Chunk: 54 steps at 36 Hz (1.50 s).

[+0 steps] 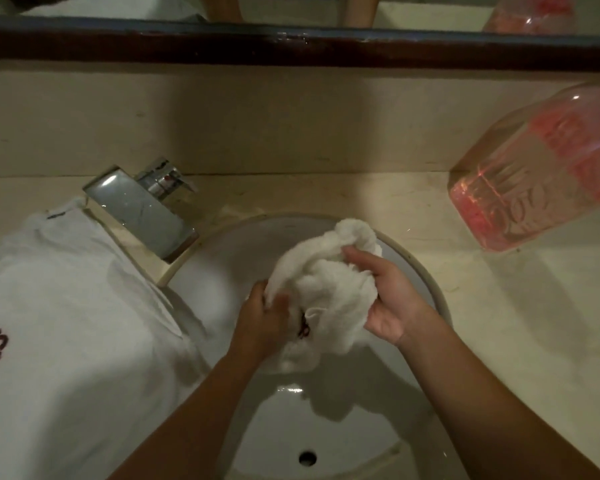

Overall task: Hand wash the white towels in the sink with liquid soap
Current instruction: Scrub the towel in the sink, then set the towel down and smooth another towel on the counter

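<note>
Over the sink [329, 441], left hand [267, 322] and right hand [394, 303] gripped the bunched towel [321, 278]; I feared hard scrubbing splashing the folded towel [66, 306]

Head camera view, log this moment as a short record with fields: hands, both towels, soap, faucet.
hands: left hand and right hand both grip the bunched towel
bunched towel: white, crumpled, held over the sink
second towel: white, lies on the counter at left, edge overhanging the sink
soap bottle: clear, pink liquid, on the counter at right, untouched
faucet: chrome, back left of the sink; no water stream visible
</note>
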Each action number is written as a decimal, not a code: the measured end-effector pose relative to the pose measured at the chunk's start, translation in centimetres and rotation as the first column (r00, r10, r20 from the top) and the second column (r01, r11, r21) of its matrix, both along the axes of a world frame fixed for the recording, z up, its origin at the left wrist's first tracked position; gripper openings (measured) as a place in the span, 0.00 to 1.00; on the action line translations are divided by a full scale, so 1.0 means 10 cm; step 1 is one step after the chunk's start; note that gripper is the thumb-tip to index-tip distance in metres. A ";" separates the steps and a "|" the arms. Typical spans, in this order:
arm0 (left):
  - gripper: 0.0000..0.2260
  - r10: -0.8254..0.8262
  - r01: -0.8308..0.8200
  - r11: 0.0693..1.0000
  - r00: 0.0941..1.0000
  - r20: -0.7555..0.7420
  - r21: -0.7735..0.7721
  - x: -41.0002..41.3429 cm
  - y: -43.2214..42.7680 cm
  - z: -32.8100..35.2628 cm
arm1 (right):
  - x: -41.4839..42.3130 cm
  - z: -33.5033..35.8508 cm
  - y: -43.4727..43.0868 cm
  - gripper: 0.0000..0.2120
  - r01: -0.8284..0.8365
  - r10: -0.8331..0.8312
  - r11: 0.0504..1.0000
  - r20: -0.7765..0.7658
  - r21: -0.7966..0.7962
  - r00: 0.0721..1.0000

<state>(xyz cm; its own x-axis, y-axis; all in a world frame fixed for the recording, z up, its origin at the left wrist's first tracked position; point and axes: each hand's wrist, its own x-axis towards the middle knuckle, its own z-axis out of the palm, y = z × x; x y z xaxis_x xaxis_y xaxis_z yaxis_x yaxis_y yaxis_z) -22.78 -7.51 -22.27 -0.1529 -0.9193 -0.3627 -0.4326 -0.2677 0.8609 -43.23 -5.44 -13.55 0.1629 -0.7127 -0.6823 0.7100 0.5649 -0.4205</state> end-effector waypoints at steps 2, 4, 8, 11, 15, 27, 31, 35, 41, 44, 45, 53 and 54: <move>0.29 0.104 -0.105 0.994 0.994 -0.021 -0.034 -0.07 -0.03 0.09 | -0.05 0.01 -0.01 0.22 -0.039 0.036 0.997 -0.044 -0.072 0.998; 0.21 0.181 -0.181 0.983 0.982 -0.061 -0.002 -0.11 -0.11 0.25 | -0.13 0.04 -0.02 0.22 -0.055 0.030 0.992 -0.214 -0.112 0.976; 0.27 0.191 -0.179 0.974 0.979 -0.076 0.136 -0.06 -0.37 0.51 | -0.27 0.02 -0.02 0.26 -0.122 0.030 0.989 -0.705 -0.080 0.709; 0.33 0.138 -0.121 0.976 0.987 -0.086 0.180 -0.07 -0.47 0.66 | -0.24 -0.04 0.01 0.24 -0.068 -0.030 0.993 -0.754 -0.098 0.656; 0.34 0.153 -0.144 0.986 0.982 -0.110 0.082 -0.36 -0.41 0.84 | 0.16 -0.03 -0.02 0.23 0.114 -0.224 0.970 -0.603 -0.215 0.765; 0.22 0.127 -0.133 0.991 0.976 -0.177 -0.022 -0.69 -0.17 1.07 | 0.57 0.23 -0.14 0.16 0.124 -0.279 0.960 -0.832 -0.251 0.478; 0.28 0.187 -0.196 0.979 0.973 -0.135 -0.055 -0.58 -0.38 1.12 | 0.77 0.31 0.14 0.24 0.041 -0.271 0.954 -0.796 -0.298 0.541; 0.28 0.097 -0.096 0.995 0.976 -0.193 0.016 -0.66 -0.24 1.26 | 0.49 0.38 0.19 0.25 0.151 -0.315 0.949 -0.785 -0.278 0.533; 0.32 0.088 0.006 0.981 0.876 -0.475 0.195 -1.21 -0.07 1.76 | 0.01 0.91 0.44 0.17 0.392 -0.561 0.826 -0.661 -0.406 0.498; 0.38 0.019 0.135 0.971 0.776 -0.630 0.195 -1.59 0.02 1.89 | -0.26 1.24 0.60 0.07 0.438 -0.638 0.763 -0.666 -0.476 0.387; 0.40 0.007 0.165 0.966 0.748 -0.663 0.197 -1.71 0.06 1.94 | -0.37 1.33 0.66 0.05 0.457 -0.645 0.751 -0.678 -0.477 0.353; 0.27 -0.046 0.109 0.990 0.860 -0.508 0.095 -2.58 0.39 1.88 | -1.25 1.23 0.90 0.07 0.511 -0.590 0.758 -0.761 -0.405 0.272; 0.27 -0.080 0.130 0.988 0.894 -0.440 0.084 -2.65 0.43 1.79 | -1.34 1.12 0.95 0.07 0.468 -0.535 0.797 -0.806 -0.382 0.254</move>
